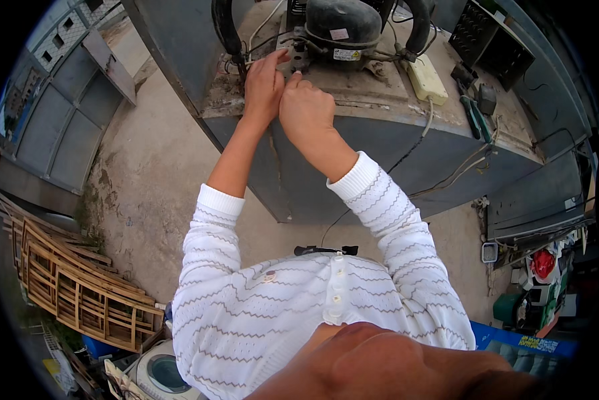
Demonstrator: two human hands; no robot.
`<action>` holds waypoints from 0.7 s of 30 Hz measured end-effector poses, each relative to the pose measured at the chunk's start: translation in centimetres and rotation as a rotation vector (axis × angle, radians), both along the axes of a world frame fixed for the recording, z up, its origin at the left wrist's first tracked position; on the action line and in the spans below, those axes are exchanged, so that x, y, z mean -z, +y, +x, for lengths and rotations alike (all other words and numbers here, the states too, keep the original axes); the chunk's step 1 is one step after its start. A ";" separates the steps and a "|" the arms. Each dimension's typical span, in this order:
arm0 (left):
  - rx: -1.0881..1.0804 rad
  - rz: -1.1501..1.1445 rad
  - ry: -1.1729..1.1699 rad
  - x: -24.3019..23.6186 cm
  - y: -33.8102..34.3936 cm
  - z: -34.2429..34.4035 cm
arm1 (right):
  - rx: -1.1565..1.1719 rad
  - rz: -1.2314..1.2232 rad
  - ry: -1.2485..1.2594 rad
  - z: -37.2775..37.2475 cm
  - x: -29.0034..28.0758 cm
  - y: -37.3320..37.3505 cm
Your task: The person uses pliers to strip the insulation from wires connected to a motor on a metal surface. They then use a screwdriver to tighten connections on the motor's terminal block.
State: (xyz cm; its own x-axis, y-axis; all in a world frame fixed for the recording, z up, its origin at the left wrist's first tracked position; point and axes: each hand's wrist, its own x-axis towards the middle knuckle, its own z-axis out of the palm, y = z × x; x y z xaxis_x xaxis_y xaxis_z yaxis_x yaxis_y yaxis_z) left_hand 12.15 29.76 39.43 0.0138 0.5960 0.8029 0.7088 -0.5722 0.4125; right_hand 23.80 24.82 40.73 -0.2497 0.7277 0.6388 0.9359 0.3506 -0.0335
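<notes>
Fingertips of both hands meet at the wiring (287, 52) beside a black compressor (343, 27) on top of a grey metal cabinet (353, 160). The left hand (263, 87) seems to pinch a wire; the right hand (306, 110) curls narrow, its grip unclear. A cream power strip (426, 80) lies nearby.

Just beyond the fingers, the black compressor (343, 27) looked like glossy painted metal. The cabinet (379, 167) under both hands was dull grey metal, its top gritty. Right of the grip lay a smooth cream plastic power strip (426, 79). The sleeves (213, 247) were knitted white cloth.
</notes>
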 end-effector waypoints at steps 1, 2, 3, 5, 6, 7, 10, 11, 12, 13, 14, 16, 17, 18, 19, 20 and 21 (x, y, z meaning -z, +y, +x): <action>0.004 -0.001 0.008 0.1 0.1 -0.1 | 0.001 -0.010 -0.010 0.1 -0.1 -0.1; 0.002 -0.015 0.011 0.0 0.0 -0.1 | 0.003 -0.020 -0.020 0.3 -0.1 -0.1; 0.000 -0.031 0.014 -0.1 -0.1 0.0 | -0.018 -0.007 -0.017 0.5 0.0 0.0; 0.001 -0.047 0.018 -0.2 -0.2 0.2 | -0.060 0.017 -0.009 1.0 0.3 0.2; 0.002 -0.048 0.020 -0.2 -0.2 0.3 | -0.078 0.019 -0.009 1.1 0.3 0.2; 0.002 -0.049 0.022 -0.2 -0.3 0.3 | -0.096 0.021 -0.009 1.2 0.4 0.3; -0.001 -0.026 0.059 -0.1 0.0 0.2 | -0.136 0.007 -0.004 1.9 0.1 0.1; 0.001 -0.029 0.067 -0.1 0.0 0.1 | -0.146 -0.001 -0.002 2.3 -0.1 0.0; 0.002 -0.030 0.075 -0.1 -0.1 0.1 | -0.168 -0.008 -0.006 2.7 -0.2 0.1; 0.004 -0.032 0.082 -0.1 -0.1 0.1 | -0.190 -0.016 -0.009 3.2 -0.3 0.1; 0.004 -0.032 0.085 -0.1 -0.1 0.1 | -0.212 -0.023 -0.013 3.7 -0.4 0.2; 0.007 -0.034 0.093 -0.1 -0.1 0.1 | -0.293 -0.001 -0.023 5.0 -0.7 0.7; 0.008 -0.045 0.092 -0.1 -0.2 0.1 | -0.333 0.010 -0.028 5.7 -0.9 1.0; 0.007 -0.055 0.093 -0.1 -0.2 0.1 | -0.360 -0.017 -0.030 6.4 -1.1 1.2; 0.007 -0.065 0.093 -0.1 -0.3 0.1 | -0.388 -0.045 -0.032 7.1 -1.3 1.5; 0.006 -0.068 0.096 -0.1 -0.3 0.1 | -0.414 -0.073 -0.035 7.8 -1.5 1.9; 0.009 -0.071 0.101 0.0 -0.2 0.1 | -0.475 -0.068 -0.021 8.7 -1.7 2.5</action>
State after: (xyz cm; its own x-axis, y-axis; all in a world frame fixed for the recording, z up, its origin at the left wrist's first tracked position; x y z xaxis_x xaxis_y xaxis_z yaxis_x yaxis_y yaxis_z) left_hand 12.28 29.52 39.48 0.0980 0.6508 0.7529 0.7434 -0.5508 0.3793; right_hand 32.50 27.35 42.45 -0.5768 0.5699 0.5853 0.6736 0.7372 -0.0541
